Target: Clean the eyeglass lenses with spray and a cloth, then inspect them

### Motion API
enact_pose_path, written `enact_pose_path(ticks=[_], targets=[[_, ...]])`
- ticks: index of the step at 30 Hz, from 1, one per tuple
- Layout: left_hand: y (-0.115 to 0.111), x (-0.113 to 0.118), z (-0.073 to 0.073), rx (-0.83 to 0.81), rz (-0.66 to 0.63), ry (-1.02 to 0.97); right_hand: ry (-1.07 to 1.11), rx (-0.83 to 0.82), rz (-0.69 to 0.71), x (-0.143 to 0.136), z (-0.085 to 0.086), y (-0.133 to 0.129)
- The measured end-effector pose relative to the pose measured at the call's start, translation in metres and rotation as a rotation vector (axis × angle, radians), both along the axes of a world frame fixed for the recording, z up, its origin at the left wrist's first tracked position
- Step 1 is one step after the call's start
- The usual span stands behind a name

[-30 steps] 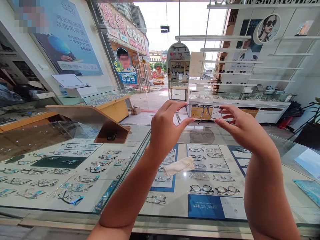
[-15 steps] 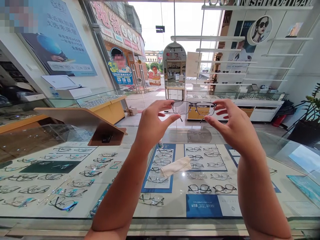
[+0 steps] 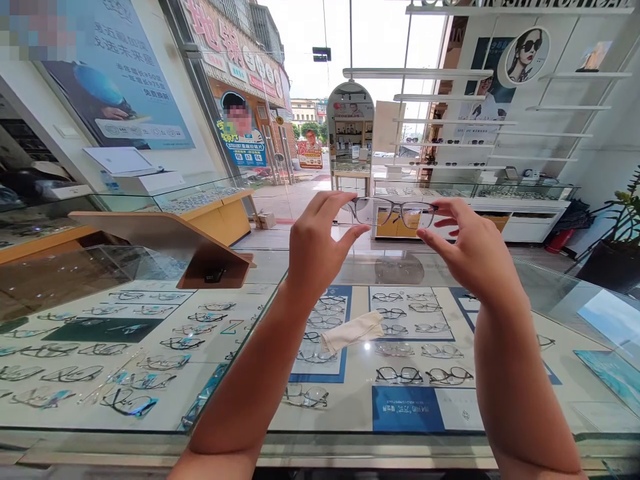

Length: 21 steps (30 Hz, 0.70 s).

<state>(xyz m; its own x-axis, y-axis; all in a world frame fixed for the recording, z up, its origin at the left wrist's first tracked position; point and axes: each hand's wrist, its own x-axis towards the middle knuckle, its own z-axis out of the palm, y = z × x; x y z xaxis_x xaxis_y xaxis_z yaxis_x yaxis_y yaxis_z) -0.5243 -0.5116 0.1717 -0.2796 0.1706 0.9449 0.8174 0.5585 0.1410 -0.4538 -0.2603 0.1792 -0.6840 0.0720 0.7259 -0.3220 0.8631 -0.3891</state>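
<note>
A pair of thin dark-framed eyeglasses (image 3: 394, 212) is held up above the glass counter, lenses level with my fingers. My left hand (image 3: 323, 237) has its fingertips at the left end of the frame, with the thumb lower and apart from them. On the opposite end, my right hand (image 3: 470, 243) grips the frame near the hinge between fingers and thumb. Below them, a cream cleaning cloth (image 3: 353, 332) lies on the counter top. Rows of eyeglasses (image 3: 399, 375) show under the glass around it.
A brown slanted stand (image 3: 165, 233) rests on the counter's left side. Beyond the glass counter (image 3: 300, 440) stand an arched mirror (image 3: 351, 133), white wall shelves (image 3: 440, 123) and another display case (image 3: 530, 207). A potted plant (image 3: 613, 253) is at the far right.
My left hand has shifted right and slightly up, its fingertips moving along the left end of the frame. The eyeglasses have turned a little and moved slightly right. My right hand stays on the frame.
</note>
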Motion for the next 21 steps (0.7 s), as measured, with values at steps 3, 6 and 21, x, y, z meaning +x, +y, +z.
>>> enact_pose_path(ticks=[3,6,21], targets=[[0.003,-0.005,-0.004,-0.003,0.019,0.055,0.034,0.002,-0.014,-0.002,-0.001,0.000],[0.003,-0.013,-0.006,0.017,-0.015,0.036,0.066,0.014,-0.008,-0.001,-0.001,-0.002],[0.000,-0.042,-0.015,0.106,-0.129,-0.240,0.091,0.002,0.008,-0.023,-0.007,-0.011]])
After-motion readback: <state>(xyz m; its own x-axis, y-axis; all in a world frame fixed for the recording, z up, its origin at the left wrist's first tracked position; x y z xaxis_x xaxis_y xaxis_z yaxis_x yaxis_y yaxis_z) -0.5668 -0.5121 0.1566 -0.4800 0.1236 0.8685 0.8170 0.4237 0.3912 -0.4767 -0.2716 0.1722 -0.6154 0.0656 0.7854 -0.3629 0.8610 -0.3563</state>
